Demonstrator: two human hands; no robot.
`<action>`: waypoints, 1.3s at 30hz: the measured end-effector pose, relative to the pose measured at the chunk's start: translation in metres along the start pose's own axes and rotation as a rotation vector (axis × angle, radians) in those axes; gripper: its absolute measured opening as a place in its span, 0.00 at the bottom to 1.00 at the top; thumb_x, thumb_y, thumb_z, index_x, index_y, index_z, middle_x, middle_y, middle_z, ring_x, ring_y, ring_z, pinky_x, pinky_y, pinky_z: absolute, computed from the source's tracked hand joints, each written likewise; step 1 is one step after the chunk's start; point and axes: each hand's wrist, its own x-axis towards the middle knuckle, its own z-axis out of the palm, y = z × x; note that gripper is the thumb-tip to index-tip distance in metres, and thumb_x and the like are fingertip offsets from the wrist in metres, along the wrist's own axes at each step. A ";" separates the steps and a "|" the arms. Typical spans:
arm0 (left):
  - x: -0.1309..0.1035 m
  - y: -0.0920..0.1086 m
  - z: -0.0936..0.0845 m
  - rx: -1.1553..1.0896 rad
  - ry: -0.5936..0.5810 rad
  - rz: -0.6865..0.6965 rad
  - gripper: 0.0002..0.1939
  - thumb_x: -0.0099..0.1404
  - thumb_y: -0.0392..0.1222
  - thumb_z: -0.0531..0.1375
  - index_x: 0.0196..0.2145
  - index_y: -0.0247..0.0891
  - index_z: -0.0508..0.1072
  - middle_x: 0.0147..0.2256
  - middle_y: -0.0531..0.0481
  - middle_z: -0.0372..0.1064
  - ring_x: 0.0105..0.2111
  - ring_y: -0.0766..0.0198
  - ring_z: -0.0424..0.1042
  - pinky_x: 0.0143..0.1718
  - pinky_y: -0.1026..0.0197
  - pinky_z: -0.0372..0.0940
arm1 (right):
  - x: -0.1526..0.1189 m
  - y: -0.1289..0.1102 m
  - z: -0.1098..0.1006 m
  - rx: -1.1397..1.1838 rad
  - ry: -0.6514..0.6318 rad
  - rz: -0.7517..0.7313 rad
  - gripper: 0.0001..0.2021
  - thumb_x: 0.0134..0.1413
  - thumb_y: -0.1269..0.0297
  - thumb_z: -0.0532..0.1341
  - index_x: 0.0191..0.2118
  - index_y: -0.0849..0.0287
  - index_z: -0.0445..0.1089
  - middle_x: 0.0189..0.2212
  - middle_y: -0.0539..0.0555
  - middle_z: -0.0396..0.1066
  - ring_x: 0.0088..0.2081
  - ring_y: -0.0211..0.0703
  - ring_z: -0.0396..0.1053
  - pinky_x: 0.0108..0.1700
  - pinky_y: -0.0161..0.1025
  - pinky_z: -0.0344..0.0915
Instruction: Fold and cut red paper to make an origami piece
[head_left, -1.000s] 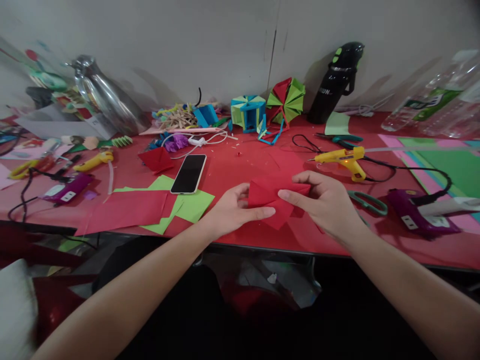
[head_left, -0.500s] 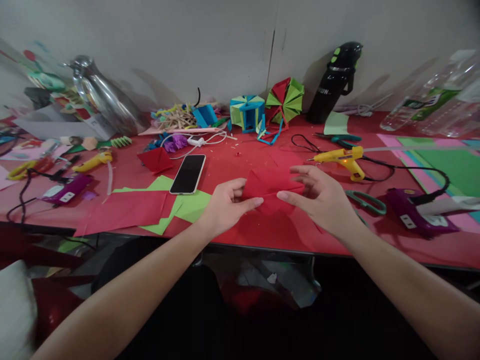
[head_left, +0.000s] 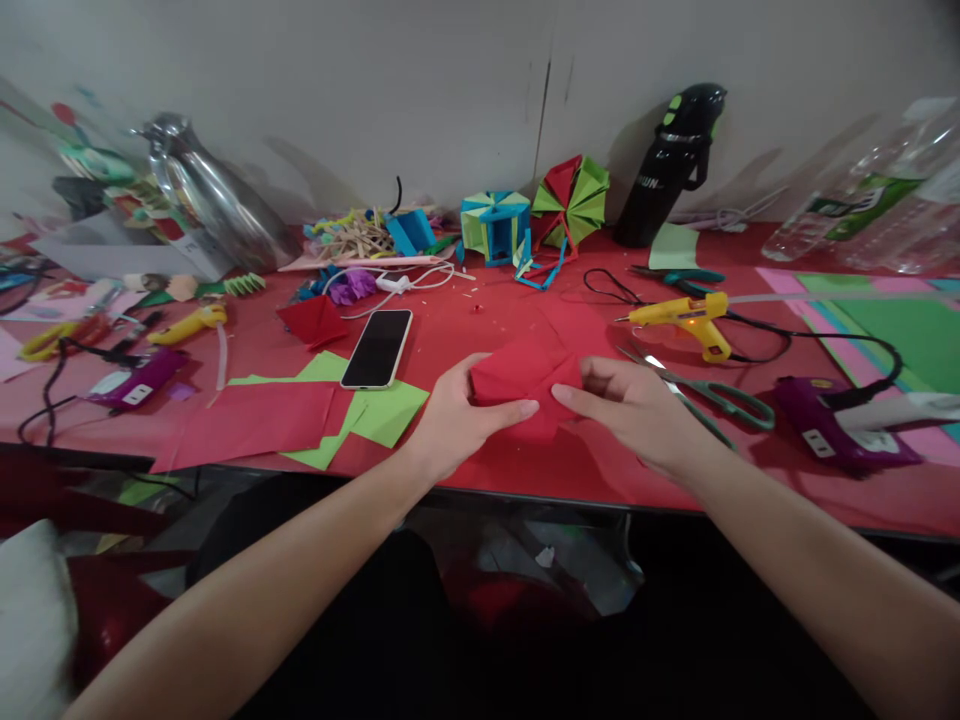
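Observation:
A piece of folded red paper (head_left: 519,372) is held between both hands above the red table, near its front edge. My left hand (head_left: 466,408) grips its left side, thumb lying across the front and fingers behind. On the right side, my right hand (head_left: 626,405) pinches the paper with its thumb on the front; its other fingers are curled and partly hidden. Red paper against the red tabletop makes the lower edge hard to make out. Left of my hands lie flat red sheets (head_left: 259,425) over green sheets (head_left: 394,412).
A phone (head_left: 377,348) lies behind the green sheets. To the right are scissors (head_left: 739,402), a yellow glue gun (head_left: 686,318) and a purple power socket (head_left: 840,425). Paper models (head_left: 495,225), a black bottle (head_left: 660,175) and a steel jug (head_left: 210,190) stand along the wall.
Both hands keep hold of the red paper. It has shifted slightly left and its creased front has changed shape. My right hand has moved a little down, uncovering more of the scissors.

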 end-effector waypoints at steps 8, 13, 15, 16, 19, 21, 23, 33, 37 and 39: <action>0.001 0.002 -0.007 0.322 -0.069 0.109 0.38 0.50 0.48 0.74 0.57 0.42 0.66 0.59 0.39 0.65 0.56 0.50 0.68 0.54 0.48 0.66 | 0.014 0.014 -0.023 -0.404 -0.061 -0.111 0.15 0.59 0.54 0.62 0.50 0.52 0.76 0.50 0.54 0.77 0.51 0.53 0.73 0.55 0.52 0.67; 0.004 -0.013 -0.010 0.553 -0.194 0.161 0.35 0.54 0.53 0.71 0.56 0.41 0.67 0.53 0.40 0.69 0.50 0.52 0.71 0.52 0.48 0.65 | 0.024 0.029 -0.019 -0.560 -0.122 -0.216 0.15 0.61 0.57 0.61 0.52 0.51 0.75 0.51 0.55 0.76 0.52 0.51 0.73 0.55 0.51 0.66; 0.006 -0.017 -0.009 0.679 -0.233 0.205 0.34 0.55 0.53 0.70 0.56 0.42 0.68 0.51 0.41 0.70 0.50 0.50 0.70 0.52 0.47 0.64 | 0.027 0.033 -0.015 -0.609 -0.107 -0.266 0.14 0.61 0.56 0.62 0.50 0.51 0.75 0.47 0.55 0.77 0.48 0.50 0.74 0.51 0.48 0.67; 0.007 -0.018 -0.009 0.751 -0.254 0.225 0.33 0.56 0.53 0.70 0.56 0.42 0.69 0.50 0.41 0.69 0.50 0.49 0.69 0.52 0.46 0.64 | 0.028 0.034 -0.013 -0.646 -0.098 -0.290 0.14 0.60 0.56 0.62 0.49 0.52 0.75 0.45 0.56 0.77 0.45 0.49 0.74 0.49 0.47 0.68; 0.010 -0.017 -0.008 0.919 -0.282 0.238 0.32 0.57 0.56 0.69 0.55 0.40 0.71 0.49 0.40 0.68 0.50 0.47 0.68 0.52 0.44 0.63 | 0.027 0.037 -0.014 -0.774 -0.060 -0.319 0.16 0.59 0.52 0.63 0.47 0.54 0.76 0.43 0.57 0.73 0.44 0.50 0.72 0.49 0.48 0.67; 0.010 -0.015 -0.008 0.966 -0.274 0.227 0.32 0.57 0.57 0.68 0.54 0.38 0.71 0.50 0.40 0.67 0.49 0.46 0.67 0.52 0.44 0.63 | 0.023 0.036 -0.017 -0.838 -0.054 -0.304 0.20 0.55 0.46 0.64 0.47 0.54 0.76 0.45 0.58 0.71 0.47 0.53 0.70 0.52 0.50 0.66; 0.009 -0.015 -0.007 0.985 -0.264 0.234 0.33 0.57 0.58 0.68 0.54 0.38 0.71 0.49 0.40 0.67 0.50 0.47 0.67 0.52 0.44 0.63 | 0.018 0.035 -0.021 -0.884 -0.074 -0.277 0.24 0.52 0.43 0.66 0.48 0.54 0.76 0.48 0.58 0.70 0.49 0.55 0.69 0.53 0.51 0.65; 0.007 -0.018 -0.009 1.047 -0.235 0.320 0.29 0.57 0.57 0.69 0.51 0.41 0.72 0.50 0.44 0.69 0.50 0.49 0.67 0.52 0.46 0.63 | 0.010 0.030 -0.012 -0.849 -0.031 -0.237 0.16 0.51 0.56 0.70 0.44 0.56 0.72 0.44 0.55 0.70 0.46 0.50 0.69 0.51 0.47 0.64; 0.009 -0.019 -0.011 1.008 -0.207 0.336 0.22 0.61 0.53 0.67 0.48 0.41 0.72 0.48 0.46 0.71 0.50 0.51 0.69 0.50 0.48 0.64 | 0.011 0.031 -0.009 -0.748 0.015 -0.190 0.14 0.50 0.60 0.70 0.40 0.56 0.68 0.36 0.52 0.70 0.37 0.45 0.68 0.41 0.42 0.64; 0.010 -0.021 -0.011 0.961 -0.188 0.338 0.19 0.63 0.51 0.65 0.48 0.41 0.71 0.48 0.46 0.72 0.49 0.53 0.70 0.50 0.49 0.64 | 0.012 0.033 -0.007 -0.670 0.008 -0.139 0.13 0.51 0.60 0.69 0.38 0.56 0.65 0.32 0.50 0.69 0.32 0.42 0.66 0.37 0.41 0.63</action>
